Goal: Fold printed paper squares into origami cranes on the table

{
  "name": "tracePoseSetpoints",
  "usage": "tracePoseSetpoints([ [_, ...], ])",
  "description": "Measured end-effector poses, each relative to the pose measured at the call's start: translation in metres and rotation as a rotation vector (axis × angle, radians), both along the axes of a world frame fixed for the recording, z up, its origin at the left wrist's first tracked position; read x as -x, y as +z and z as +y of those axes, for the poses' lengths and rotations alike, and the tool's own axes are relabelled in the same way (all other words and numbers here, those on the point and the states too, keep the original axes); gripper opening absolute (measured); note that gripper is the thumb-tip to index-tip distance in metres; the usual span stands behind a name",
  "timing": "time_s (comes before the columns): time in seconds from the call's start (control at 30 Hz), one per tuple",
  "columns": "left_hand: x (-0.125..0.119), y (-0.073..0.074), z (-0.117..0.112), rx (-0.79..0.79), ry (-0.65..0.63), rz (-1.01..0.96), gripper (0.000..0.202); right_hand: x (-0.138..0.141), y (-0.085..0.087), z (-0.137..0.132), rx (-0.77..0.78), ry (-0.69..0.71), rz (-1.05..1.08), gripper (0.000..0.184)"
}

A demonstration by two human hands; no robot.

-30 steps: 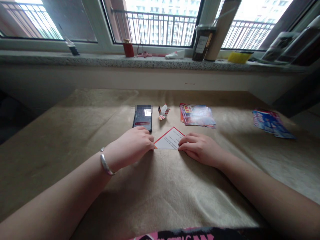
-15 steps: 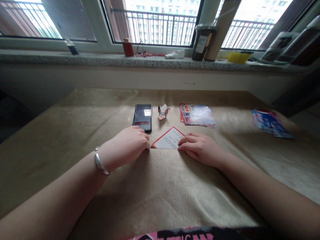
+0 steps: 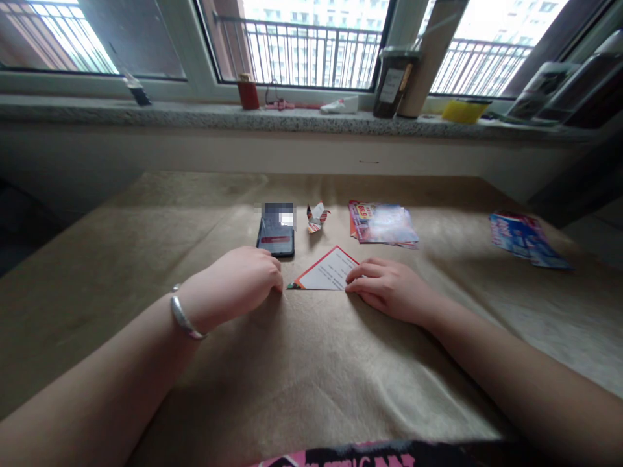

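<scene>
A sheet of paper (image 3: 331, 269) folded into a triangle lies in front of me, its printed white face up with a red edge and a dark, colourful left corner. My right hand (image 3: 384, 285) presses its fingertips on the right corner, which they cover. Just left of the other corner, my left hand (image 3: 243, 279) rests with its fingers curled together, apart from the paper. Beyond that hand lies a phone (image 3: 276, 241) with a lit screen. A small folded paper figure (image 3: 317, 217) stands to the right of the phone.
A stack of colourful leaflets (image 3: 384, 224) lies behind my right hand. More blue leaflets (image 3: 528, 240) are at the far right of the cloth-covered table (image 3: 316, 376). On the windowsill (image 3: 195, 117) are a red container (image 3: 248, 94), a dark lidded jar (image 3: 392, 84) and a yellow item (image 3: 464, 110).
My left hand has slid left, off the paper's left corner, uncovering it. My right hand stays on the right corner, and the paper lies as before.
</scene>
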State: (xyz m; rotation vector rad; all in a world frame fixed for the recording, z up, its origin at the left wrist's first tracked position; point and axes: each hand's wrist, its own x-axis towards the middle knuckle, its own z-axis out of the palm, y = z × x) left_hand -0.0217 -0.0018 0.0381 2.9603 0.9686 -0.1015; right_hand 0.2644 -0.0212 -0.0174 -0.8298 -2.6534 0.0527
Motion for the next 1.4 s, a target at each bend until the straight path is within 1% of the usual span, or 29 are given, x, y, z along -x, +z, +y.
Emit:
tracePoseSetpoints([
  [0.17,0.000,-0.001,0.000,-0.010,-0.014,-0.019,0.025,0.002,0.000,0.000,0.011,0.003,0.016,0.022],
  [0.27,-0.004,-0.004,-0.001,-0.039,-0.038,-0.062,0.021,0.002,0.001,0.001,0.013,0.006,0.008,0.022],
  [0.37,-0.008,-0.009,-0.001,-0.026,-0.073,-0.094,0.023,0.002,0.000,0.001,-0.009,0.014,-0.019,0.023],
  [0.53,-0.011,-0.010,-0.002,-0.008,-0.071,-0.059,0.020,0.001,-0.002,0.001,-0.038,0.009,-0.070,0.026],
  [0.63,-0.016,-0.011,-0.005,-0.048,-0.113,-0.065,0.020,0.003,-0.002,0.001,-0.041,-0.006,-0.089,0.026],
  [0.7,-0.021,-0.015,-0.007,-0.083,-0.153,-0.090,0.025,0.004,-0.003,0.001,-0.045,-0.021,-0.098,0.026],
  [0.8,-0.028,-0.024,-0.008,-0.089,-0.212,-0.114,0.029,0.005,-0.004,0.001,-0.056,-0.040,-0.109,0.026],
  [0.9,-0.033,-0.031,-0.008,-0.100,-0.196,-0.112,0.033,0.005,-0.005,0.001,-0.061,-0.050,-0.120,0.026],
  [0.97,-0.034,-0.033,-0.009,-0.101,-0.189,-0.097,0.033,0.005,-0.004,0.002,-0.063,-0.049,-0.125,0.026],
  [1.13,-0.032,-0.031,-0.009,-0.094,-0.176,-0.114,0.032,0.001,-0.001,0.002,-0.046,-0.046,-0.114,0.025],
  [1.27,-0.030,-0.029,-0.008,-0.069,-0.169,-0.116,0.026,-0.002,0.003,0.003,-0.014,-0.035,-0.108,0.025],
  [1.4,-0.027,-0.028,-0.006,-0.095,-0.181,-0.109,0.025,-0.007,0.007,0.003,0.006,-0.033,-0.108,0.024],
])
